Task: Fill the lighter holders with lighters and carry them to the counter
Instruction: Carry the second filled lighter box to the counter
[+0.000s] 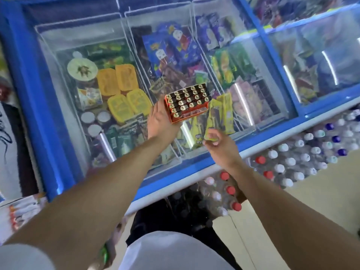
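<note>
Left hand (pixel 160 118) grips the holder (pixel 188 103) from its left end, thumb and fingers wrapped about the orange tray's side wall and underside, and bears it in the air above the freezer lid (pixel 109 75). The holder tilts slightly, its near right corner lowest. Within it the lighters (pixel 185 96) stand upright in rows, metal caps uppermost; the rows nearest the grip and those beyond are full, while several clear slots at the near right edge show no caps.

Right hand (pixel 218 142) hangs just right of and below the holder, apart from it, fingers loosely curled. Whether it pinches anything is unclear: a yellow wrapper (pixel 211 136) under the glass lies directly behind the fingertips and blurs with them.

Beyond the grip, the freezer holds yellow tubs (pixel 124 92) to the left and blue packets (pixel 169 49) farther off. Bottles (pixel 292 160) in shrink-wrap lie on the floor against the freezer front, below and right of the right hand.

Step in hand, by judgement: filling is nearly finished, with the last slots open. The next move calls for more lighters, none of which shows loose here, seated cap-up by the right hand while the left levels the tray. Carrying then calls for a flat, two-handed hold, since a tilt could spill the standing rows. The counter is not in view.
</note>
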